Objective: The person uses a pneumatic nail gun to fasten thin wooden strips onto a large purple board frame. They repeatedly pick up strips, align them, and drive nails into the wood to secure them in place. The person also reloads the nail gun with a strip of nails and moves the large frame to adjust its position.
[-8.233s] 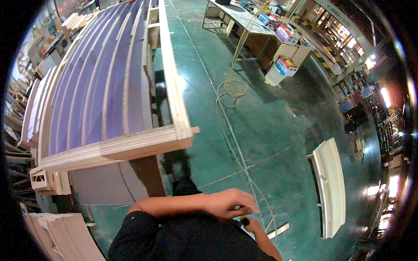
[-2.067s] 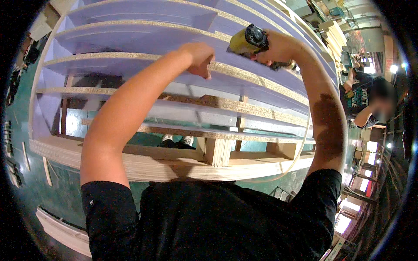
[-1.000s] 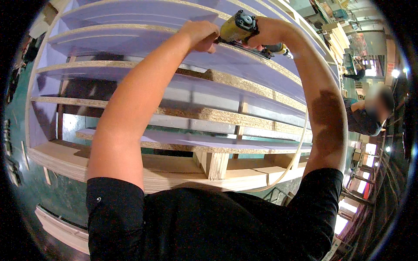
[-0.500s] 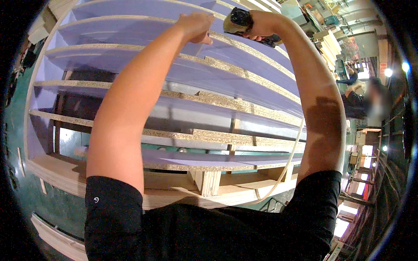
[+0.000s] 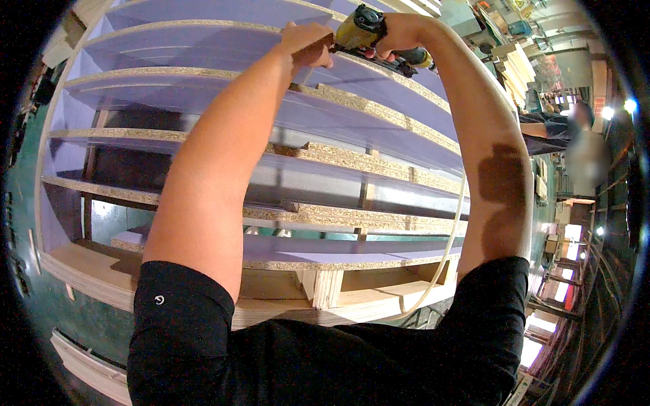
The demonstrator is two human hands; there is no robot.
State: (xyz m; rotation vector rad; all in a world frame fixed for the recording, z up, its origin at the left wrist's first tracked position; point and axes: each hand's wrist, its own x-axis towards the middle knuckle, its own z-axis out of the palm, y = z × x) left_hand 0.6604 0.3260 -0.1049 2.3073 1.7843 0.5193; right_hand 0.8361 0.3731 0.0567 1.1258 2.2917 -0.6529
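My right hand (image 5: 405,34) is wrapped round the handle of a yellow and black nail gun (image 5: 360,28) at the top of the view. Its head is tilted to the left, close to my left hand (image 5: 308,44). That hand is closed, thumb lowered, over a narrow lavender board (image 5: 304,74) standing between two shelves; its fingertips are partly hidden. Both arms reach far across a large shelf frame (image 5: 379,108) of lavender panels with raw chipboard edges. The nail gun's tip is not clearly visible.
A pale hose (image 5: 443,264) runs down across the shelves at the right. A plywood base (image 5: 326,287) supports the near side. Another person (image 5: 558,132) stands to the right, by stacked boards (image 5: 512,78). Timber (image 5: 88,365) lies on the green floor at lower left.
The nail gun has tilted and shifted slightly left, nearer my left hand, showing more of its yellow body. My left elbow has moved right. The person at the right has changed posture.
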